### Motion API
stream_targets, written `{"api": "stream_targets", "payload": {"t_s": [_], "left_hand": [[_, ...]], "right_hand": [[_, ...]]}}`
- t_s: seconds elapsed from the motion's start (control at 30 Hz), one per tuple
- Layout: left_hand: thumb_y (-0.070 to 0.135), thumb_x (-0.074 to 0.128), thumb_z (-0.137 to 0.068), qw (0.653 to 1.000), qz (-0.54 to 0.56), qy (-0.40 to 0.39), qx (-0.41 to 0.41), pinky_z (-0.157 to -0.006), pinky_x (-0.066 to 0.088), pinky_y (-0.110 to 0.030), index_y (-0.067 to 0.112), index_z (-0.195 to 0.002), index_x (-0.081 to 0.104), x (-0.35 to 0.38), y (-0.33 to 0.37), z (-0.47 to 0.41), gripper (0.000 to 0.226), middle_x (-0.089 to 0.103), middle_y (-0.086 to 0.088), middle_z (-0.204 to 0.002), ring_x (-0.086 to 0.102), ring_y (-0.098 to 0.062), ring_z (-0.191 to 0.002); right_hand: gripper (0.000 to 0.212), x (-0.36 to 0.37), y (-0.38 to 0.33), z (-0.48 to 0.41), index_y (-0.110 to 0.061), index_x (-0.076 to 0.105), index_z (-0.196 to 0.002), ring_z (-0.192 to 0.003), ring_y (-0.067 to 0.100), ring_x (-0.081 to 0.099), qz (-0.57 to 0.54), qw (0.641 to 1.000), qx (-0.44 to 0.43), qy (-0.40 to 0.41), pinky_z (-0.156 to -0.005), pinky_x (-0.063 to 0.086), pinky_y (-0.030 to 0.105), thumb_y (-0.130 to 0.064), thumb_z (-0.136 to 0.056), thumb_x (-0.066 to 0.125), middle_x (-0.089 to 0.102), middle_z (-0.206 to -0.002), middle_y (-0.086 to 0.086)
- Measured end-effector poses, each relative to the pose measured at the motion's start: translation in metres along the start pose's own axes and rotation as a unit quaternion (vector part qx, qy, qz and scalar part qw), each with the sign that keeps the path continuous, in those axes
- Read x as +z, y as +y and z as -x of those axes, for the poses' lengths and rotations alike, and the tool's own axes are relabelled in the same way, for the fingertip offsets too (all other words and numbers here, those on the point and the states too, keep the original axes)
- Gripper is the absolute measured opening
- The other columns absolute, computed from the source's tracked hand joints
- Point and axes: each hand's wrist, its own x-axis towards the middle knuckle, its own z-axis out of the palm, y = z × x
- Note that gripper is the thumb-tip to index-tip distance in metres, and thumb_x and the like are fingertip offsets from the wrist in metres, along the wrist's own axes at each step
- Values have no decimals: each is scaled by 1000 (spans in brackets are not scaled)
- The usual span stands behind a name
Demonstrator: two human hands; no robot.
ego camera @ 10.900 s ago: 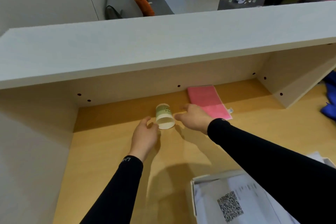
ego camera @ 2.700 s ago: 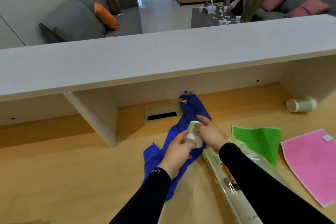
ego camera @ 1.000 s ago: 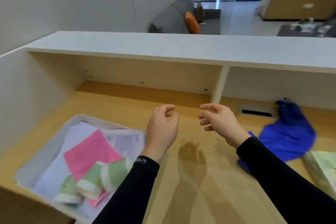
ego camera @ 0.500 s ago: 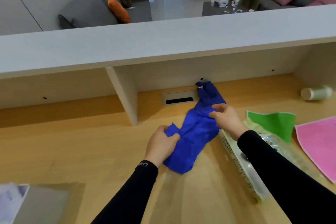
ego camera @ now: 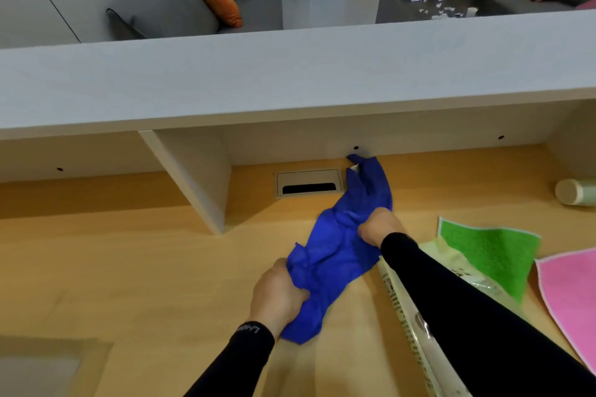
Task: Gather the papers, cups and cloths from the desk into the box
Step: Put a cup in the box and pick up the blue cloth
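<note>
A crumpled blue cloth (ego camera: pixel 335 255) lies on the wooden desk (ego camera: pixel 145 267), stretching from the back panel toward me. My left hand (ego camera: pixel 277 295) is closed on its near end. My right hand (ego camera: pixel 379 229) pinches its middle from the right. A green cloth (ego camera: pixel 487 251) and a pink cloth (ego camera: pixel 571 296) lie flat at the right. A paper cup (ego camera: pixel 575 192) lies on its side at the far right. Only a grey corner of the box (ego camera: pixel 38 367) shows at the bottom left.
A plastic-wrapped pack (ego camera: pixel 419 325) lies under my right forearm, next to the green cloth. A cable slot (ego camera: pixel 308 185) sits in the desk behind the blue cloth. A white divider (ego camera: pixel 196 177) stands under the overhanging grey shelf (ego camera: pixel 290 74).
Both hands have tightened on the blue cloth and bunched it up. Half a second ago they were only touching its edges. The view has shifted slightly right.
</note>
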Motion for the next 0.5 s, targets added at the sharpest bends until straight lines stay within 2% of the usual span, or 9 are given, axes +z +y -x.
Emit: {"api": "stream_targets", "payload": {"t_s": [0.07, 0.13, 0.23, 0.33, 0.43, 0.5], "left_hand": [[17, 61, -77, 999, 33, 23, 7, -72, 47, -28, 17, -95, 60, -4, 3, 0, 18, 68, -3, -94, 59, -23, -83], [14, 63, -76, 992, 112, 54, 21, -74, 49, -31, 22, -78, 59, -12, 8, 1, 10, 68, -2, -85, 62, -26, -83], [9, 69, -75, 952, 288, 84, 55, -80, 52, -38, 27, -76, 61, -31, 17, 7, 20, 71, -2, -85, 66, -26, -87], [10, 68, -80, 903, 414, 67, 95, -75, 54, -29, 24, -97, 63, -56, 26, 23, 22, 71, 2, -96, 67, -15, -90], [10, 68, -81, 868, 470, 88, 133, -67, 50, -22, 26, -94, 60, -83, 24, 42, 22, 70, 3, -95, 67, -13, -87], [10, 68, -80, 857, 478, 117, 151, -66, 50, -19, 29, -92, 59, -103, 15, 57, 24, 70, 5, -94, 67, -10, -86]], "right_hand": [[18, -2, -3, 5, -3, 55, -88, -78, 30, 59, -39, 999, -7, -32, -63, 41, 30, -17, -79, 60, 58, -81, 12], [15, -4, -10, 14, -9, 49, -67, -58, 23, 46, -126, 990, -5, -59, -51, 34, 28, -14, -67, 63, 49, -67, 7], [11, -11, -28, 43, -10, 47, -67, -57, 19, 40, -231, 968, -31, -96, -52, 29, 26, -9, -69, 58, 46, -69, 6], [10, -14, -49, 75, -13, 46, -65, -60, 21, 44, -315, 929, -85, -173, -54, 35, 26, -7, -69, 54, 48, -67, 5], [11, -10, -71, 107, -13, 52, -75, -68, 24, 47, -339, 909, -143, -197, -53, 37, 26, -12, -65, 54, 52, -74, 8], [8, -4, -87, 129, -16, 57, -75, -63, 19, 54, -339, 901, -179, -204, -51, 41, 24, -12, -69, 55, 59, -69, 1]]}}
